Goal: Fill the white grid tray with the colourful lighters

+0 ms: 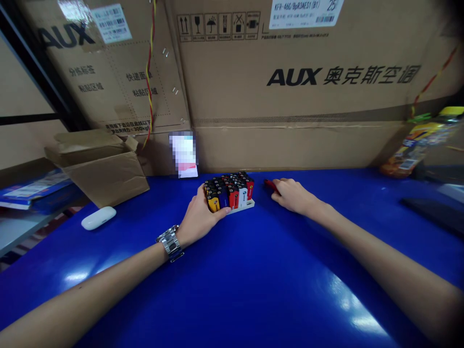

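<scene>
A block of upright lighters (233,197) with black tops and yellow, dark blue, red and white bodies stands in rows in a shallow white tray (249,205). Around the left end of this block my left hand (200,216) is wrapped, thumb along the front and fingers mostly hidden behind. My right hand (294,195) is to the right of the tray, apart from it, its fingers closed on a red lighter (270,185) low over the blue table. Only the left end of that lighter shows.
An open cardboard box (105,176) and a white computer mouse (98,218) are at the left. Large cartons (290,140) wall off the back, with a lit, blurred screen (184,151) before them. A drink bottle (408,152) and a dark flat object (433,215) lie right.
</scene>
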`<state>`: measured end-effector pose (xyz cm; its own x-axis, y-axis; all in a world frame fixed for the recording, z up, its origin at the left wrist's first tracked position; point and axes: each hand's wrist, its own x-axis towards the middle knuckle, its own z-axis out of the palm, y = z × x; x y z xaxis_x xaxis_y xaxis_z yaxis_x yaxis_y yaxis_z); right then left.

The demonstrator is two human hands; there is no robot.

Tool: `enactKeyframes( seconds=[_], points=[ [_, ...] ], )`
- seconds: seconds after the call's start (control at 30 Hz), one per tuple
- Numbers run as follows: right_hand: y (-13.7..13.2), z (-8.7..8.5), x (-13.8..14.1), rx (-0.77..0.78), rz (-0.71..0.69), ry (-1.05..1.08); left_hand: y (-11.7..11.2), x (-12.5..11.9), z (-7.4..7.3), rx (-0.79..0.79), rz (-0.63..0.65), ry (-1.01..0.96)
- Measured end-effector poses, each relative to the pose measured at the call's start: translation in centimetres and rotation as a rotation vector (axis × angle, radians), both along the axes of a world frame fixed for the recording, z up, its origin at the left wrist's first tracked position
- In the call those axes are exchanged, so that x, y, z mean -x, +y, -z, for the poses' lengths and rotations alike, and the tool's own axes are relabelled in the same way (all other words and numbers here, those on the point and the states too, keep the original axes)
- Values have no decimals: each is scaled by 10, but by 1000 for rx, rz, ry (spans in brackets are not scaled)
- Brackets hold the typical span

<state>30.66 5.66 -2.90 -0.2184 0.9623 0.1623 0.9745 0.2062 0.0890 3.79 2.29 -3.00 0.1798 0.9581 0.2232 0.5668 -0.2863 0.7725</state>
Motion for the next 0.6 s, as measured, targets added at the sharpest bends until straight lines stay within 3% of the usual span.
enactKeyframes(
  seconds=[0.13,0.37,0.6],
  points=[
    [1,3,-1,-33,50,206,1,1,-3,43,-15,7],
    [8,15,4,-52,10,963,0,0,-3,22,16,23],
    [-4,11,18,16,-7,1128,0,1,-1,30,85,-13]
  ],
)
